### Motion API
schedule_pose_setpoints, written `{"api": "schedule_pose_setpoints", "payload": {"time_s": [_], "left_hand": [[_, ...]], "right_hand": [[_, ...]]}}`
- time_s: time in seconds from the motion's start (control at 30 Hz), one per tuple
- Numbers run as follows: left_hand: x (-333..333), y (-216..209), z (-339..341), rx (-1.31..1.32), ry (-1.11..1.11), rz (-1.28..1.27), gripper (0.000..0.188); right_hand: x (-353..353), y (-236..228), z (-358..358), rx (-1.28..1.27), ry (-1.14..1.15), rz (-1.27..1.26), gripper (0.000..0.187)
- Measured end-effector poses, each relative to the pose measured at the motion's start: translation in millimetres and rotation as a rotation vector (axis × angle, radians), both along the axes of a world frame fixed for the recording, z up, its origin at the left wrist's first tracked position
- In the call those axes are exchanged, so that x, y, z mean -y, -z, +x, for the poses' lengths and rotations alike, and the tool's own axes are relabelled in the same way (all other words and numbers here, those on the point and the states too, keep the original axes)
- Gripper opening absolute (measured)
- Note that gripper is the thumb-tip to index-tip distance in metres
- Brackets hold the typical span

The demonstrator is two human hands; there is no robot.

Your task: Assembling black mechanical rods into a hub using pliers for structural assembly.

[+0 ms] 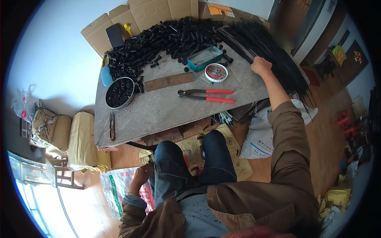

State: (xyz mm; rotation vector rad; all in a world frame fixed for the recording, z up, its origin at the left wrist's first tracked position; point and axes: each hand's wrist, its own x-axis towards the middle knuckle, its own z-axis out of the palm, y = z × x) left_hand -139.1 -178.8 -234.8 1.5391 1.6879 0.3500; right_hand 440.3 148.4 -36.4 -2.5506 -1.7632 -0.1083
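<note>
My right hand (262, 66) is closed at the left edge of a fanned bundle of thin black rods (274, 51) on the table's right side. A dark rod from that bundle runs into its fingers. Down beside my left thigh, my left hand (141, 175) is closed, with something narrow and dark by its fingertips that I cannot make out. On the table (166, 109) lie pincers (206, 95) with red handles. Behind them stand a round white-rimmed dish (216, 73) of small metal pieces and a teal box (205, 58) of thin pins.
A heap of black bolts (170, 37) lines the table's back, before cardboard (158, 12). At left are a bowl (120, 93) of black nuts and another hand tool (112, 126). A rusty flat bar (168, 81) lies mid-table. A white sack (258, 137) stands under the right edge.
</note>
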Motion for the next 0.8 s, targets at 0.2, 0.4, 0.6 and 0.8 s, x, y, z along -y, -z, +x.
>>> {"api": "schedule_pose_setpoints", "payload": {"time_s": [0.2, 0.4, 0.6, 0.8], "left_hand": [[14, 1, -5, 0.022, -0.035, 0.019, 0.029], [34, 8, -26, -0.038, -0.05, 0.0, 0.032], [2, -8, -10, 0.082, 0.008, 0.048, 0.032], [-17, -50, 13, 0.146, 0.043, 0.165, 0.035]], "right_hand": [[-4, 10, 15, -0.006, 0.045, 0.064, 0.03], [-8, -35, 12, -0.027, 0.028, 0.191, 0.031], [22, -155, 12, -0.066, -0.145, 0.279, 0.037], [65, -199, -38, -0.836, -0.308, 0.227, 0.023]]}}
